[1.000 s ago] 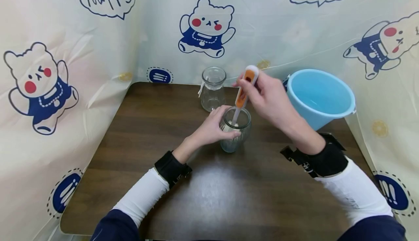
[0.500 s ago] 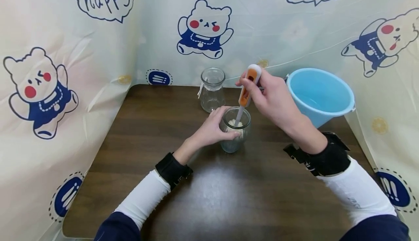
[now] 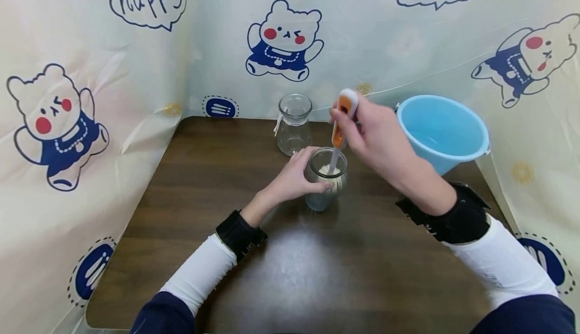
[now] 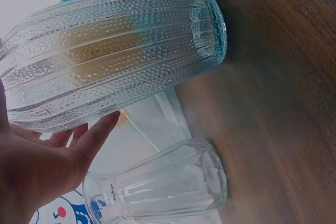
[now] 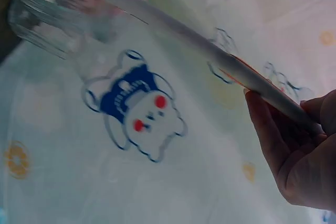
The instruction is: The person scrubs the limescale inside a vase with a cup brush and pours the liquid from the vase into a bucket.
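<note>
My left hand [image 3: 294, 175] grips the side of a ribbed clear glass jar [image 3: 319, 200], its thumb across the near side. The jar stands upright on the table. Above it, my right hand [image 3: 382, 137] holds a bottle brush by its white and orange handle [image 3: 339, 135]. The brush's pale shaft runs down through the jar's mouth, and its cream-coloured head [image 3: 327, 169] is inside. Through the textured glass in the left wrist view, the head shows as a blurred yellowish patch [image 4: 102, 48]. The right wrist view shows the brush [image 5: 210, 51] slanting away from the fingers.
A second glass jar [image 3: 294, 135] with a string round its neck stands just behind. To the right is a light blue bucket [image 3: 446, 127]. The brown wooden table [image 3: 217, 173] is bordered by a printed curtain [image 3: 362, 31].
Inside the jar, the brush's lower end has shifted to the right, and its shaft leans less. My right wrist has moved slightly right. The left hand and jar stay in place.
</note>
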The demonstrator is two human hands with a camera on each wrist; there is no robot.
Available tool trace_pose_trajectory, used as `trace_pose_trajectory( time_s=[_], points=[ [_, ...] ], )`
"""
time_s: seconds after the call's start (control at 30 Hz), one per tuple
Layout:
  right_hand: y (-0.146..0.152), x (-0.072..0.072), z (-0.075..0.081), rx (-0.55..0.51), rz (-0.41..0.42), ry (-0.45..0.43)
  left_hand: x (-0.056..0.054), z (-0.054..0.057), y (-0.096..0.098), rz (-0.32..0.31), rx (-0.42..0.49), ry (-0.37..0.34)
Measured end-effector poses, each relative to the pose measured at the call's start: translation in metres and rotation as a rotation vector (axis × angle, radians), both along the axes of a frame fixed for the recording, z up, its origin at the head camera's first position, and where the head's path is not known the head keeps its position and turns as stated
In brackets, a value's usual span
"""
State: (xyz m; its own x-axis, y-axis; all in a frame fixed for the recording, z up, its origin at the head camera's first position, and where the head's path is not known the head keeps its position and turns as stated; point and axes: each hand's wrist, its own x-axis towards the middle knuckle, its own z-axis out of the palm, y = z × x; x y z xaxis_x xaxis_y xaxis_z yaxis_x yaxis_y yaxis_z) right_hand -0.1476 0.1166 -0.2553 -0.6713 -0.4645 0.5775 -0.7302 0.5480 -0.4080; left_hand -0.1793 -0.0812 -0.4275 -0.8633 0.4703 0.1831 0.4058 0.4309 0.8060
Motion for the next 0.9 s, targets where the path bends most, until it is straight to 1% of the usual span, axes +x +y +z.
trace_pose_trajectory(
  time_s=[0.07, 0.1, 0.17, 0.23, 0.33, 0.4, 0.43, 0.5, 0.67, 0.73, 0.8, 0.9],
  points=[
    [0.000, -0.002, -0.011, 0.030, -0.008, -0.044, 0.000, -0.002, 0.001, -0.004, 0.000, -0.003],
    [0.000, -0.002, -0.014, 0.044, -0.010, -0.049, 0.000, -0.002, 0.001, -0.004, -0.001, -0.005],
    [0.000, -0.001, -0.011, 0.056, -0.007, -0.031, 0.000, -0.003, 0.001, -0.001, -0.002, -0.007],
    [0.000, 0.003, 0.002, 0.053, -0.004, 0.028, 0.001, -0.002, 0.000, 0.001, 0.000, -0.006],
    [0.002, 0.010, 0.028, 0.032, -0.012, 0.118, 0.000, -0.001, -0.001, 0.013, 0.006, -0.005],
    [0.001, 0.013, 0.037, 0.029, -0.028, 0.141, 0.000, -0.001, -0.002, 0.025, 0.011, -0.002],
    [0.001, 0.013, 0.038, 0.034, -0.034, 0.133, -0.001, -0.001, -0.002, 0.030, 0.013, 0.000],
    [-0.001, 0.011, 0.033, 0.053, -0.053, 0.096, -0.002, -0.001, -0.003, 0.031, 0.011, 0.001],
    [0.000, 0.000, 0.003, 0.103, -0.097, -0.042, -0.003, -0.002, -0.001, 0.012, 0.010, 0.000],
    [0.002, -0.002, -0.002, 0.100, -0.100, -0.070, -0.003, -0.002, 0.000, 0.011, 0.010, 0.004],
    [0.004, -0.001, 0.000, 0.086, -0.104, -0.049, -0.002, -0.003, 0.001, 0.012, 0.006, 0.006],
    [0.007, 0.007, 0.017, 0.042, -0.125, 0.001, -0.001, -0.003, 0.000, 0.012, -0.010, 0.004]
  ],
)
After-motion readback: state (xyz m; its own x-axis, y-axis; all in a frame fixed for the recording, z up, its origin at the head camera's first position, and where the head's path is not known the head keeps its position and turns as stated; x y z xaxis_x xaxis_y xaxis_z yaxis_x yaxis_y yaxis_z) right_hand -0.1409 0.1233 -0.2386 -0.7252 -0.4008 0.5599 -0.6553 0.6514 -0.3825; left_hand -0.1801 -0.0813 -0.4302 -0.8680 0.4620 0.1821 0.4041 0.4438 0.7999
